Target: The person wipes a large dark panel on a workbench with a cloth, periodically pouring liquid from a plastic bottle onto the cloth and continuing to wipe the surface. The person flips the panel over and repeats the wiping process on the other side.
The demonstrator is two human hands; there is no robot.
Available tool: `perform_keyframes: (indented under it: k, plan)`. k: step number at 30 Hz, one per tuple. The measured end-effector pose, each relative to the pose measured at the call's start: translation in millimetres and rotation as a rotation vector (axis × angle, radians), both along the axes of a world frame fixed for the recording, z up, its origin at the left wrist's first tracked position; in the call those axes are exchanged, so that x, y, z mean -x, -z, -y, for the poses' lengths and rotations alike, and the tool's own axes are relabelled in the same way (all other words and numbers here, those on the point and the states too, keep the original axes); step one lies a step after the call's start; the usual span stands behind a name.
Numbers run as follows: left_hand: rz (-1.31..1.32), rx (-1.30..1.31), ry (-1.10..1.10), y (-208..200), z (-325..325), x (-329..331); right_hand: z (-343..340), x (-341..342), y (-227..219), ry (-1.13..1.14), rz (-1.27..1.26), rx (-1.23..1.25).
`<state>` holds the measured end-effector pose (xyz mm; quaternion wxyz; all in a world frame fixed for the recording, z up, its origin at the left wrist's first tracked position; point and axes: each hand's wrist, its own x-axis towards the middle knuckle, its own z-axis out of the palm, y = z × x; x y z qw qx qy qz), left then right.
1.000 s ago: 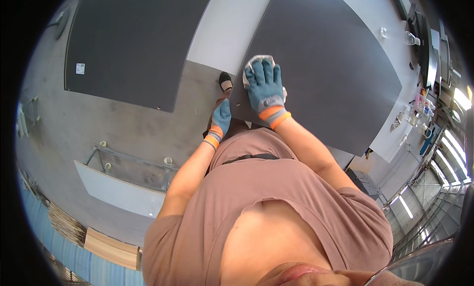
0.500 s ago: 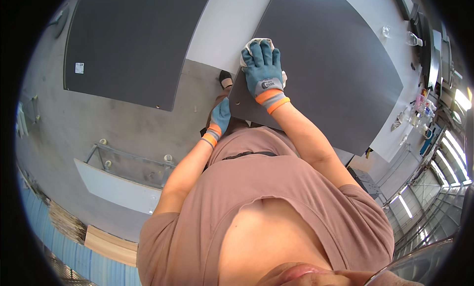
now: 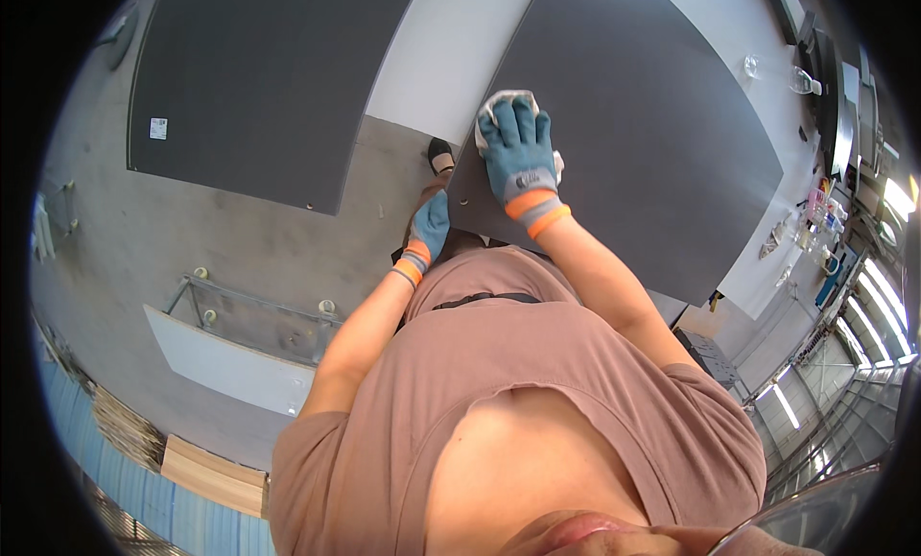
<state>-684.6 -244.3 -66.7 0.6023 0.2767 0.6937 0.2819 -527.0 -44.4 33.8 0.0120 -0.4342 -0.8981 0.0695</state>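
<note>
My right hand (image 3: 521,158), in a teal glove with an orange and grey cuff, presses a white cloth (image 3: 486,122) flat against a large dark grey panel (image 3: 638,124). Bits of the cloth stick out past the fingertips and beside the palm. My left hand (image 3: 432,222), gloved the same way, hangs low by my thigh, close to the panel's near left corner. Its fingers are stretched out, and nothing shows in them. A small round hole (image 3: 464,202) sits in the panel near that corner.
Across a gap of concrete floor (image 3: 278,235) on the left lies another dark panel (image 3: 259,86) with a white label. A wheeled metal frame (image 3: 249,307) stands at the lower left. Clear bottles (image 3: 804,81) and small items line the right side of the white tabletop (image 3: 715,33).
My right hand and the cloth have slid a little toward me and to the right over the panel. My left hand has stayed almost in place.
</note>
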Motion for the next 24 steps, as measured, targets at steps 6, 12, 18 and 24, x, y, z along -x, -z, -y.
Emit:
perform_keyframes:
  k: [6,12,18,24]
  plan:
    - [0.001,0.071,0.006,10,4,0,-14,19,-9,0.018,0.101,0.112]
    - [0.009,-0.007,-0.057,-2,-2,-1,16,-7,-2,0.000,0.007,0.033]
    - [-0.074,-0.107,-0.096,9,4,-7,-64,-12,5,-0.004,-0.011,-0.073]
    - [-0.068,-0.130,-0.116,0,2,-8,-10,-41,1,-0.060,-0.106,0.028]
